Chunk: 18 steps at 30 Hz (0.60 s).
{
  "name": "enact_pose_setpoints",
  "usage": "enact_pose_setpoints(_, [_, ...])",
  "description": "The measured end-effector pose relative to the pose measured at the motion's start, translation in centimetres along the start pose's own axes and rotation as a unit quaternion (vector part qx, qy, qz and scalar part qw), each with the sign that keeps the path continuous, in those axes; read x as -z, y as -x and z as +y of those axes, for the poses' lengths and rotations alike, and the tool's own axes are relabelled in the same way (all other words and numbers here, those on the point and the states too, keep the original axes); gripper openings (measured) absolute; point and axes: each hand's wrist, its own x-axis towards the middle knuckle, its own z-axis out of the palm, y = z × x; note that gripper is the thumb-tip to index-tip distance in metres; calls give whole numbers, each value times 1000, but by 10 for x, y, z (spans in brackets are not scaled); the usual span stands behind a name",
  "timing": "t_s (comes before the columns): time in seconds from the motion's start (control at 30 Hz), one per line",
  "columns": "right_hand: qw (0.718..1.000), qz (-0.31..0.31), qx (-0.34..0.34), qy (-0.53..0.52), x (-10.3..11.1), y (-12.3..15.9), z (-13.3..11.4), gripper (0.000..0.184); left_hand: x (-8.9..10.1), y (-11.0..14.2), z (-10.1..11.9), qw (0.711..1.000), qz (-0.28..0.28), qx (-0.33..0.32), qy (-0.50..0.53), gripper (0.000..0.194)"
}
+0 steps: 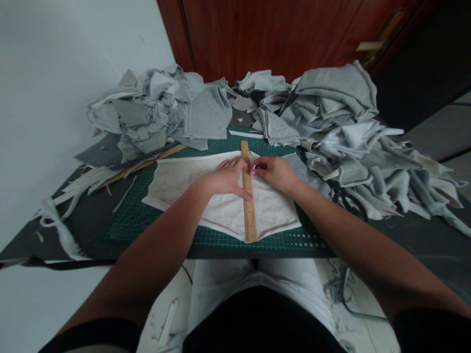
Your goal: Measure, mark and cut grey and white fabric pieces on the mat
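A wooden ruler (250, 215) lies lengthwise away from me across a cream cloth piece (184, 181), which is spread on a green cutting mat (128, 223). My left hand (230, 177) presses down with fingers spread, its thumb and fingertips on the ruler and its palm over the cloth. Against the ruler's right edge, near its far end, my right hand (274, 171) is closed in a pinch. A small pale piece like tailor's chalk shows at its fingertips, partly hidden. Part of a grey cloth piece (307, 171) sticks out from under the cream cloth at the right.
Heaps of grey fabric pieces stand at the back left (147, 113) and right (353, 142). A long wooden stick (147, 162) and loose cloth strips (79, 189) lie at left. Black-handled scissors (348, 198) appear partly covered at right. A white strip (246, 134) lies behind the ruler.
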Motion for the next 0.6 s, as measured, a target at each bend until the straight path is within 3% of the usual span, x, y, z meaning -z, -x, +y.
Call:
enact_pose_setpoints(0.2, [1000, -25, -8, -14, -1, 3, -2, 11, -1, -1, 0, 1000, -6, 5, -3, 103])
enact_pose_setpoints(0.6, [998, -31, -47, -1, 2, 38, -28, 13, 1, -1, 1, 1000, -18, 14, -7, 114])
